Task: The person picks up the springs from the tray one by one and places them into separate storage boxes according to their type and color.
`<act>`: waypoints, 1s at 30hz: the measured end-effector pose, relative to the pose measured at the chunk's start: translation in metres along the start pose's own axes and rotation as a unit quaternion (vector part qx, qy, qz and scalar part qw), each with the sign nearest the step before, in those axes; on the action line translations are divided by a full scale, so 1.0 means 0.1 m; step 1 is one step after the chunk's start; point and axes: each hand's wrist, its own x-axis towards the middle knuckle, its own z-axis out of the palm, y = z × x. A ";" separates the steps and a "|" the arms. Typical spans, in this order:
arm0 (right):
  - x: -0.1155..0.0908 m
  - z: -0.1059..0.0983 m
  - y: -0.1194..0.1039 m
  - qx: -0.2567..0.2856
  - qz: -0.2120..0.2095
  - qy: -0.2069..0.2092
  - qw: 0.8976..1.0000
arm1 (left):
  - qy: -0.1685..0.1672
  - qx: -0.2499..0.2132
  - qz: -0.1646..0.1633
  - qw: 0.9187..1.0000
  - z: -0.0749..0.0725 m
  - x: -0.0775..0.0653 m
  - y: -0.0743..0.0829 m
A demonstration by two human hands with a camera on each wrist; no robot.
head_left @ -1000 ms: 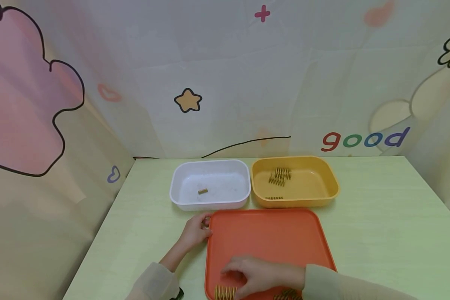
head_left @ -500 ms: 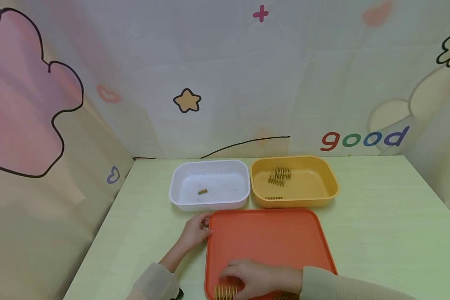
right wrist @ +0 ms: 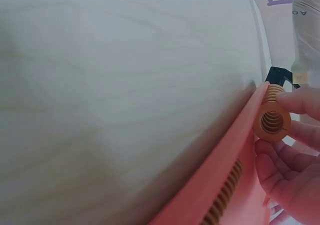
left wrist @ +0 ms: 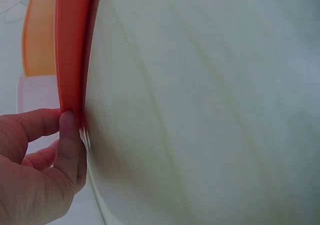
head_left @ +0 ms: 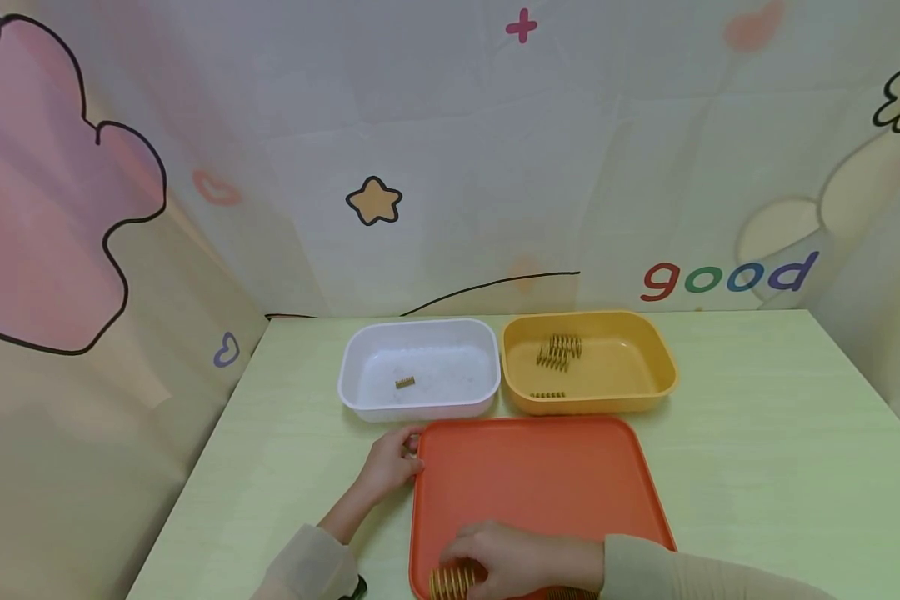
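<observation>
My left hand [head_left: 386,465] pinches the left edge of the orange-red tray [head_left: 532,475] near its far corner. In the left wrist view, thumb and fingers meet on the tray rim [left wrist: 72,60]. Over the tray's front left, my right hand [head_left: 512,557] holds a thick gold coil spring [head_left: 450,583] lying sideways. The right wrist view shows the spring's round end [right wrist: 272,121] between the fingers above and the thumb below. More springs [head_left: 572,594] lie on the tray by the right wrist, partly hidden by the forearm and cut off by the frame's lower edge.
Behind the tray stand a white bin [head_left: 420,410] with one small spring [head_left: 405,382], and a yellow bin [head_left: 630,379] with several larger springs [head_left: 559,352]. The bins sit side by side on the pale green table [head_left: 765,433]. A printed curtain [head_left: 465,167] hangs behind.
My right hand's fingers have come down around the spring at the tray's front left, and the spring has tipped slightly. The left hand has stayed on the tray edge.
</observation>
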 end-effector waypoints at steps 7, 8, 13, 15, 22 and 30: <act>-0.01 0.02 0.00 -0.044 -0.036 0.036 0.998 | 0.001 0.007 0.001 1.000 0.00 0.00 0.01; -0.01 0.02 0.01 -0.049 -0.038 0.039 0.997 | 0.001 0.006 0.002 1.000 0.00 0.00 0.01; -0.02 0.02 0.01 -0.048 -0.033 0.045 0.997 | 0.001 0.005 0.005 1.000 -0.01 0.00 0.02; -0.03 0.01 0.01 -0.043 -0.031 0.046 0.998 | 0.001 0.008 0.004 1.000 -0.01 0.00 0.02; -0.03 -0.04 0.02 -0.014 -0.011 0.042 0.999 | 0.003 0.018 0.006 1.000 -0.01 0.00 0.03; -0.04 -0.09 0.03 -0.003 -0.003 0.037 0.999 | 0.001 0.011 -0.001 1.000 -0.01 -0.01 0.05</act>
